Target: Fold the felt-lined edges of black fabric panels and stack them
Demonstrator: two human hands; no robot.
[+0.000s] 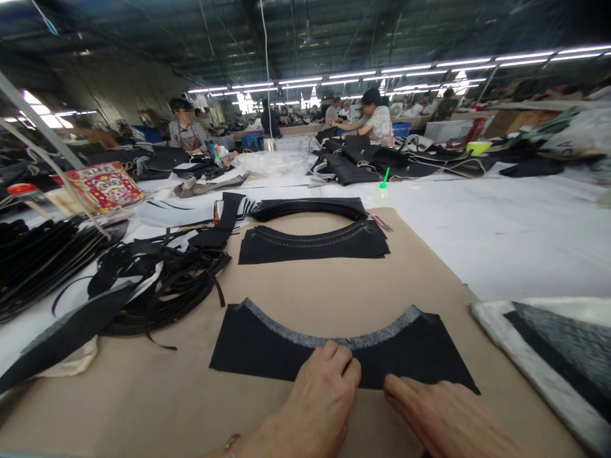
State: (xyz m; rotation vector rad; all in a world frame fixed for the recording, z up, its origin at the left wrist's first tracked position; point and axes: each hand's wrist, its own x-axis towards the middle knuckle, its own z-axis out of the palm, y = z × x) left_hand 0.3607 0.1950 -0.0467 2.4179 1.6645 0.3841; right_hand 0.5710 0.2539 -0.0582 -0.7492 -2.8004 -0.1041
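Observation:
A black fabric piece (267,346) with a curved grey edge lies flat on the brown board (157,394). At the middle of the curve, my left hand (327,388) presses on the grey edge with its fingers curled together; what is under the fingertips is hidden. My right hand (439,407) rests at the lower right edge of the piece, fingers extended and flat, holding nothing. Farther back on the board lie a stack of black curved pieces (310,248) and another black stack (305,208).
Black strips (167,286) lie coiled at the left, beside stacked black pieces (42,254). Small red-handled snips (382,222) sit by the far stacks. A green-tipped bottle (383,186) stands behind. A grey padded piece (558,362) lies at right. Several people work in the background.

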